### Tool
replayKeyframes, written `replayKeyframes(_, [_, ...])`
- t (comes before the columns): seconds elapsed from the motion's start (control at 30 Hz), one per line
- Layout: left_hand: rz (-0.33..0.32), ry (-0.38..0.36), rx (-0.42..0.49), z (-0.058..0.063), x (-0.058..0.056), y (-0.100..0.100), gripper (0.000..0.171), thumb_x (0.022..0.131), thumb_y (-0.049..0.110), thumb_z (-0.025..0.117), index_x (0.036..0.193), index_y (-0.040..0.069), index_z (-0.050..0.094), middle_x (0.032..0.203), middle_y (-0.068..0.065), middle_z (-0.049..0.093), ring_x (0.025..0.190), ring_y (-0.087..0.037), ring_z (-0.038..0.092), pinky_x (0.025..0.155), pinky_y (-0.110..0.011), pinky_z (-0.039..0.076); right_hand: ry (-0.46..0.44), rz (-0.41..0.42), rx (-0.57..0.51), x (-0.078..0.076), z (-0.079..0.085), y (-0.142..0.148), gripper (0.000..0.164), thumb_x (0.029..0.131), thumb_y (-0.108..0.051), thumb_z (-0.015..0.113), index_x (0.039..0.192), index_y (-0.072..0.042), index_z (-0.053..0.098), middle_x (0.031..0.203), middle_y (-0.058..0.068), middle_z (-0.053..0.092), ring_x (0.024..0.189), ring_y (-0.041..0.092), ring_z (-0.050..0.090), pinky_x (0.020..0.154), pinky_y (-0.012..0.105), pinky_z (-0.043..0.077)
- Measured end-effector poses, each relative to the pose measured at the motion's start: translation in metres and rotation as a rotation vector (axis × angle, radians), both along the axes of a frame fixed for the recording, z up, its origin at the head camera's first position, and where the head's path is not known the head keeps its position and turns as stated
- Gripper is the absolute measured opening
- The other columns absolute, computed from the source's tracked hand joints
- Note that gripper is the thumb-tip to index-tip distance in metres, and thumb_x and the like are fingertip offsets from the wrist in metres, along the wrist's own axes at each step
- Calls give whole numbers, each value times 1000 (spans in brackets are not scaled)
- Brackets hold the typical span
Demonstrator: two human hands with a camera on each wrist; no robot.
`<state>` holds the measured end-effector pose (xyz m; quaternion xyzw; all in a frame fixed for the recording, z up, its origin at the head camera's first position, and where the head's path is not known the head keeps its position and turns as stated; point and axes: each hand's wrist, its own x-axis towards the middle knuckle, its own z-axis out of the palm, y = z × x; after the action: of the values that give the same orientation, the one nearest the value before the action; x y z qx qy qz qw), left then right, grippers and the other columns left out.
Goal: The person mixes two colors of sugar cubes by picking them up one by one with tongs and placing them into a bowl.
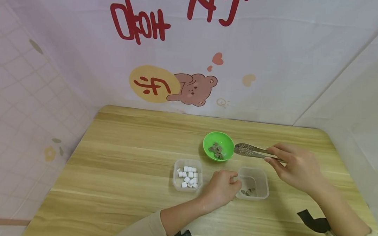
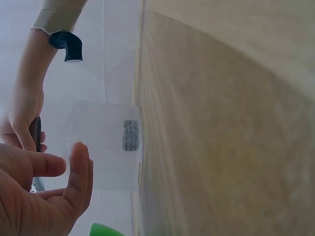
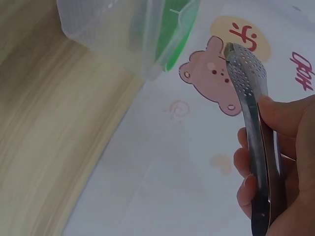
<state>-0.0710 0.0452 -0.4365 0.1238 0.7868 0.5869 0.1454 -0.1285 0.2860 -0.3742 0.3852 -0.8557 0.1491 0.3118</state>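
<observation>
Right wrist view: right hand (image 3: 296,179) curled around metal tongs (image 3: 252,118), brownish piece (image 3: 228,51) between tips

right hand (image 1: 296,168) grips metal tongs (image 1: 252,151), tips just beside green bowl (image 1: 226,139) containing brown cubes (image 1: 217,151). left hand (image 1: 221,187) holds clear container (image 1: 261,184) at its rim. second container (image 1: 186,189), farther left, contains white cubes (image 1: 191,174).
</observation>
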Motion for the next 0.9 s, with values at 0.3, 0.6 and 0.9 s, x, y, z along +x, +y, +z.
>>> replayKeyframes(0.3, [0, 21, -20, -1, 0, -1, 30, 97, 6, 59, 122, -2, 74, 43, 11, 44, 37, 0, 46, 39, -18, 26, -36, -19, 39, -12, -15, -13, 60, 108, -53, 48, 93, -4, 80, 86, 5, 74, 54, 15, 61, 43, 31, 43])
replayKeyframes(0.6, [2, 21, -20, -1, -1, -1, 31, 96, 6, 60, 122, -3, 74, 44, 11, 46, 38, 1, 46, 40, -19, 27, -109, -55, 39, -14, -20, -8, 52, 105, -46, 56, 102, 0, 79, 93, 10, 74, 56, 15, 62, 44, 30, 44])
replayKeyframes(0.9, [9, 11, -24, -2, -2, 0, 34, 96, 6, 60, 127, -6, 71, 43, 11, 43, 36, 1, 40, 40, -19, 27, -95, -76, 18, -3, -5, 12, 64, 105, -57, 50, 104, 0, 80, 97, 12, 76, 59, 21, 68, 46, 28, 47])
